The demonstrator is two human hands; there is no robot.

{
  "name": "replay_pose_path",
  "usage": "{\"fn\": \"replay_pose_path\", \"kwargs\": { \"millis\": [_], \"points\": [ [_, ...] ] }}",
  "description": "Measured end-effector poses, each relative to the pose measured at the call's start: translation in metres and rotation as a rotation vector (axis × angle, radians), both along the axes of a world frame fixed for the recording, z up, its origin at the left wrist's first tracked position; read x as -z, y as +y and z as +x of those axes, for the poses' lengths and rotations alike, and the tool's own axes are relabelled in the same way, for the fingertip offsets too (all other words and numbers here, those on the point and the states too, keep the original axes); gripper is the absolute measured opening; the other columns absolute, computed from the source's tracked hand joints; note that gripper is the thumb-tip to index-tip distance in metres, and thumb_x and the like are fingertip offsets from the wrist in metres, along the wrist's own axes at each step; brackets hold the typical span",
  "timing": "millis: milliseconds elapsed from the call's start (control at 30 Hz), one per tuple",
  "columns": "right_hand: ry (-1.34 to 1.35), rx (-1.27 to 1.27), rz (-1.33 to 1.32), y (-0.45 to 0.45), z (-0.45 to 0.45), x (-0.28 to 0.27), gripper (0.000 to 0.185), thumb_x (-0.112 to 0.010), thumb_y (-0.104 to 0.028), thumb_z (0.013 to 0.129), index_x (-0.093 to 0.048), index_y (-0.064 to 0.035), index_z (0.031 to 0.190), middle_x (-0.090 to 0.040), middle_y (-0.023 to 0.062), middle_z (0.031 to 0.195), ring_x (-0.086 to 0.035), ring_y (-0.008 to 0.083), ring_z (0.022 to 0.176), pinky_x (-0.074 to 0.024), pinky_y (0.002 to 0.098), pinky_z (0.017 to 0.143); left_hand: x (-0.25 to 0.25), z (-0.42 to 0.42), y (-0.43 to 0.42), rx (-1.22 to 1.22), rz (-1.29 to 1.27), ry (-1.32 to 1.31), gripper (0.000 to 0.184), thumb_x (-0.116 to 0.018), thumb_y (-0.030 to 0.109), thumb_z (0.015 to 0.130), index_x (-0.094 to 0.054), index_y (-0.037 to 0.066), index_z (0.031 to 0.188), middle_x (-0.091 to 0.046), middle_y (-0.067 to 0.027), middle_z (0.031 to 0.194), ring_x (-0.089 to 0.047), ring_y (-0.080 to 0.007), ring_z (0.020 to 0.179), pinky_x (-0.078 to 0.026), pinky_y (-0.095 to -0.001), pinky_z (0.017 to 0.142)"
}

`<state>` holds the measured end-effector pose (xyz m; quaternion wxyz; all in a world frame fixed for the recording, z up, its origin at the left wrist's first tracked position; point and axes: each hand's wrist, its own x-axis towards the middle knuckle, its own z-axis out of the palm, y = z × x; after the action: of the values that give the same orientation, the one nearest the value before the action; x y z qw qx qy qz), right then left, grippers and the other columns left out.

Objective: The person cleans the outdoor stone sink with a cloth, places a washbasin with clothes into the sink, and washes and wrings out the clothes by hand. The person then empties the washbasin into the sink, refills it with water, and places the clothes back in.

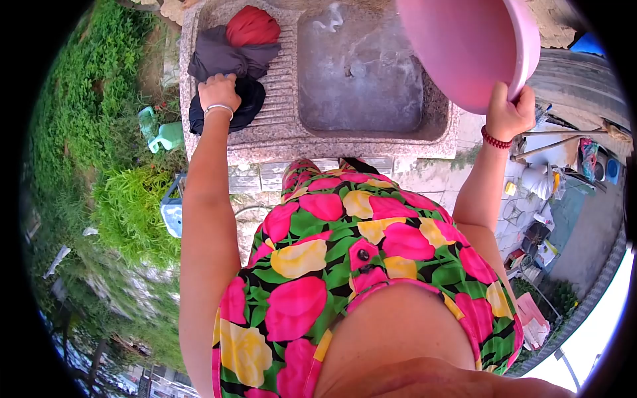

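My left hand (219, 94) is on the ribbed washboard side of a stone sink, its fingers curled into dark cloth. Under and beside it lies a bunched black garment (249, 106). A dark grey garment (229, 56) touches the fingertips, and a red bundled cloth (253, 26) sits beyond it. With thumb and fingers closed over the rim, my right hand (509, 116) holds a pink plastic basin (464, 50). The basin is tilted above the right side of the sink, and its far part is cut off by the view's edge.
The stone sink (279, 147) has a wet basin with a drain hole (350, 71) at the right and washboard ridges at the left. A green plastic container (169, 136) lies among plants left of it. Poles (561, 142) and assorted household items lie on the right.
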<state>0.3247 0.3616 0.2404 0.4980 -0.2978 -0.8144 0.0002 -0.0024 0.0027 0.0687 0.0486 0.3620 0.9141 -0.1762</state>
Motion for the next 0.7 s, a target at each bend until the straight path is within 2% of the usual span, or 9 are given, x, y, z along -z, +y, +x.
{"fn": "replay_pose_path", "kwargs": {
  "millis": [67,200,300,433,467,500,600,667,700],
  "points": [
    [-0.078,0.011,0.208,-0.003,0.003,-0.008,0.015,-0.066,-0.003,0.062,-0.05,-0.0054,0.061,-0.049,0.007,0.053,-0.048,0.0242,0.045,-0.0403,0.0303,0.044,0.0,0.0,0.0,0.001,-0.007,-0.002,0.029,-0.061,0.018,0.074,-0.063,0.019,0.103,-0.063,-0.0063,0.099,-0.06,-0.0242,0.099,-0.045,-0.0401,0.081],
    [-0.105,0.039,0.464,-0.005,0.006,-0.025,0.019,-0.063,0.001,0.062,-0.046,-0.008,0.062,-0.049,0.0054,0.058,-0.049,0.024,0.048,-0.0395,0.0318,0.044,-0.001,0.001,0.001,-0.006,-0.022,0.001,0.029,-0.062,0.019,0.074,-0.063,0.019,0.103,-0.063,-0.0062,0.099,-0.06,-0.0239,0.099,-0.045,-0.0401,0.081],
    [-0.056,0.028,0.436,-0.003,0.007,-0.022,0.019,-0.063,0.001,0.061,-0.047,-0.0074,0.062,-0.049,0.0059,0.057,-0.048,0.0249,0.048,-0.0395,0.0312,0.044,-0.002,0.001,0.001,-0.008,-0.009,-0.002,0.029,-0.062,0.02,0.074,-0.063,0.019,0.102,-0.063,-0.006,0.1,-0.06,-0.0239,0.1,-0.045,-0.0401,0.081],
    [0.277,0.01,-0.159,0.004,0.005,0.017,0.014,-0.061,0.0,0.067,-0.049,-0.0045,0.064,-0.053,0.001,0.06,-0.047,0.0101,0.053,-0.0411,0.0249,0.052,0.001,0.001,0.0,-0.009,0.006,0.009,0.029,-0.063,0.02,0.073,-0.063,0.02,0.102,-0.063,-0.0058,0.099,-0.06,-0.0239,0.1,-0.045,-0.0402,0.081],
    [0.368,-0.053,-0.338,0.002,0.005,0.031,0.012,-0.061,0.0,0.072,-0.05,-0.0026,0.066,-0.055,-0.0001,0.065,-0.047,0.0067,0.06,-0.0425,0.0239,0.057,0.002,0.001,-0.001,-0.005,0.007,0.013,0.029,-0.063,0.02,0.073,-0.063,0.02,0.102,-0.063,-0.0058,0.099,-0.06,-0.0238,0.1,-0.045,-0.0402,0.081],
    [0.555,-0.162,-0.575,-0.001,0.0,0.047,0.01,-0.06,0.001,0.075,-0.052,-0.0011,0.07,-0.058,0.0026,0.072,-0.051,0.0087,0.063,-0.0451,0.025,0.06,0.003,0.0,0.0,-0.002,0.009,0.017,0.028,-0.063,0.02,0.073,-0.063,0.02,0.101,-0.063,-0.0058,0.099,-0.06,-0.0238,0.099,-0.045,-0.0401,0.081],
    [0.806,-0.039,-1.118,-0.005,0.0,0.107,0.009,-0.059,0.008,0.077,-0.056,0.0017,0.083,-0.062,0.0089,0.085,-0.06,0.0154,0.071,-0.0511,0.0282,0.065,-0.001,0.001,0.0,-0.002,-0.005,0.009,0.028,-0.062,0.019,0.073,-0.063,0.02,0.101,-0.063,-0.0059,0.098,-0.06,-0.0236,0.099,-0.045,-0.0402,0.08],
    [0.857,0.045,-1.356,-0.01,0.002,0.148,0.011,-0.059,0.008,0.075,-0.055,0.0024,0.084,-0.063,0.0108,0.086,-0.062,0.019,0.075,-0.0517,0.0302,0.069,0.001,0.001,0.0,-0.004,0.0,0.021,0.027,-0.062,0.019,0.073,-0.063,0.019,0.1,-0.063,-0.0059,0.098,-0.061,-0.0235,0.098,-0.045,-0.0402,0.08],
    [0.844,0.041,-1.477,-0.006,0.008,0.181,0.021,-0.057,0.008,0.075,-0.054,0.0014,0.094,-0.061,0.0132,0.094,-0.061,0.0244,0.085,-0.0521,0.0364,0.075,0.002,0.001,0.0,-0.002,0.001,0.026,0.026,-0.062,0.019,0.074,-0.063,0.019,0.1,-0.063,-0.0059,0.098,-0.061,-0.0235,0.098,-0.045,-0.0402,0.08]
  ]
}}
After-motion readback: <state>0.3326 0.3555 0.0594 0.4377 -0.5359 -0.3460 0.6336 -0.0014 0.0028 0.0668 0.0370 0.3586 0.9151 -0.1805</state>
